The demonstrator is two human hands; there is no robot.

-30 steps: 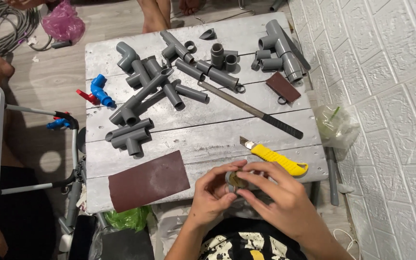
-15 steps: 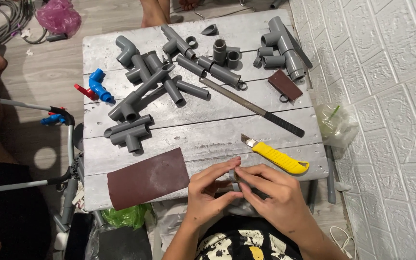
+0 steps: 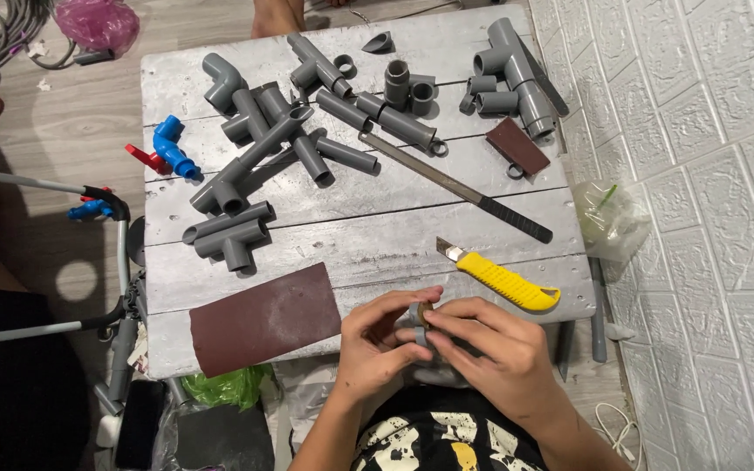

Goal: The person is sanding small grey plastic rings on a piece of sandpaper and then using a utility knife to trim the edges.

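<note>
Head view showed both hands, left hand (image 3: 377,349) and right hand (image 3: 490,358), pinching a small grey fitting (image 3: 421,331) between fingertips; it looked light, stiff, best gripped by its rim.

Home DIY workshop: rough plank table (image 3: 220,70) w/ grey pipe fittings (image 3: 246,166), sandpaper (image 3: 263,318), utility knife (image 3: 503,279)

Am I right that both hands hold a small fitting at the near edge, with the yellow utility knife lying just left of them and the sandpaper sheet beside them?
Not quite. In the head view the yellow utility knife lies just right of the hands, not left. The rest holds: left hand and right hand hold a small fitting at the near edge, and the sandpaper sheet lies beside them.
</note>
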